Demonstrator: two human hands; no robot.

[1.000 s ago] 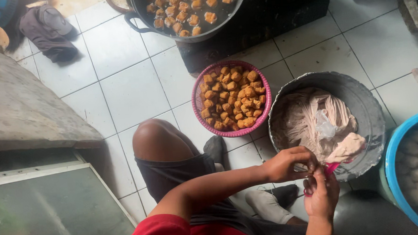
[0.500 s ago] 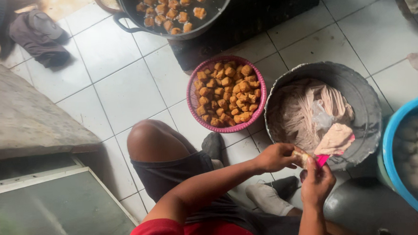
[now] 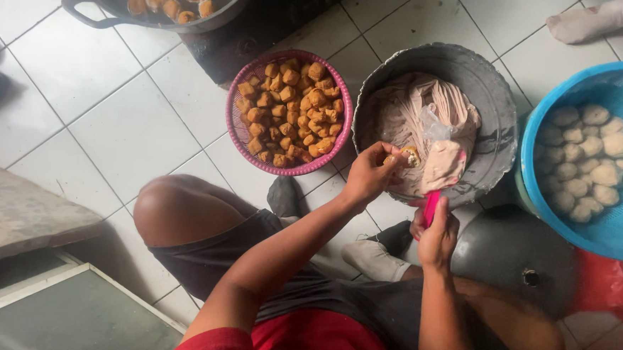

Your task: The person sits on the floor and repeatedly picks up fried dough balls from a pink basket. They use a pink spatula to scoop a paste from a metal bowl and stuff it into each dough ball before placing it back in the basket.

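1. The left hand (image 3: 369, 172) pinches a small fried tofu piece (image 3: 411, 155) between its fingertips, at the near rim of the grey metal basin (image 3: 496, 101) of pinkish paste (image 3: 423, 130).
2. The right hand (image 3: 437, 236), nearer, closes its fingers around a pink-handled tool (image 3: 431, 208).
3. A pink basket (image 3: 242, 132) of fried tofu sits left of the basin.

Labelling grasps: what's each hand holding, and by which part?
Left hand: a small fried piece, pinched at its near side by the fingertips. Right hand: a pink-handled tool, gripped by the handle; its working end is unclear.
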